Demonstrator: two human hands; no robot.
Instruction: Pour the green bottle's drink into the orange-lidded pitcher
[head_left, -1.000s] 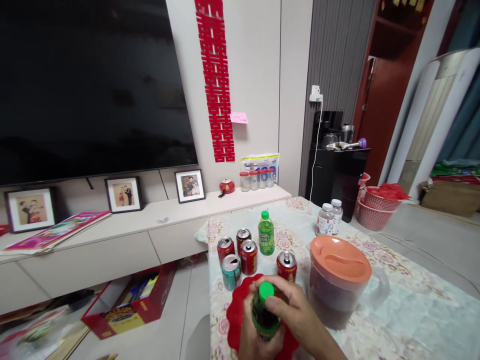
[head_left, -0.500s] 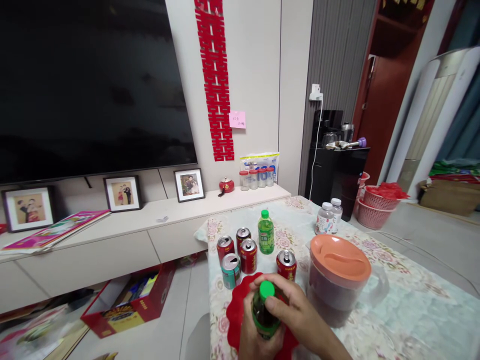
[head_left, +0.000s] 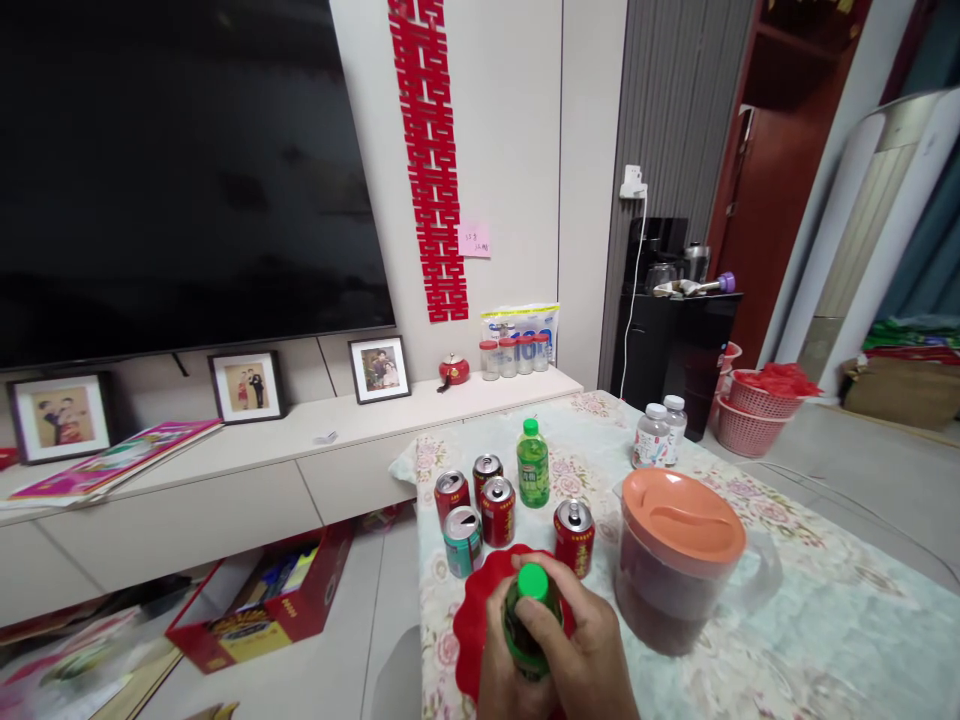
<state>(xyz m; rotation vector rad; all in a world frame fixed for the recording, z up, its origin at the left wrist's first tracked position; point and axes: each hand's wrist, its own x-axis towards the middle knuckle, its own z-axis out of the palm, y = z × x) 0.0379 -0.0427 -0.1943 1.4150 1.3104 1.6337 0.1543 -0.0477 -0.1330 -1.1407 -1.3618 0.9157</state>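
A dark green drink bottle (head_left: pixel 527 640) with a bright green cap stands nearly upright between my hands, above a red scalloped plate (head_left: pixel 470 640). My left hand (head_left: pixel 499 670) wraps round its left side. From the right, my right hand (head_left: pixel 589 645) closes on the bottle, its thumb lying near the cap. The bottle's lower part is hidden by my fingers. Just beyond the plate are a red can (head_left: pixel 574 540) and a teal can (head_left: pixel 463 545).
Behind stand several more red cans (head_left: pixel 498 515) and a green-labelled bottle (head_left: pixel 533 470). On the right is a clear pitcher (head_left: pixel 667 600) with an orange lid. Two white-capped jars (head_left: pixel 652 440) stand farther back on the flowered tablecloth (head_left: pixel 810 620).
My right hand has drawn in closer round the bottle and its forearm has swung toward me. The bottle stays in both hands, almost in the same place.
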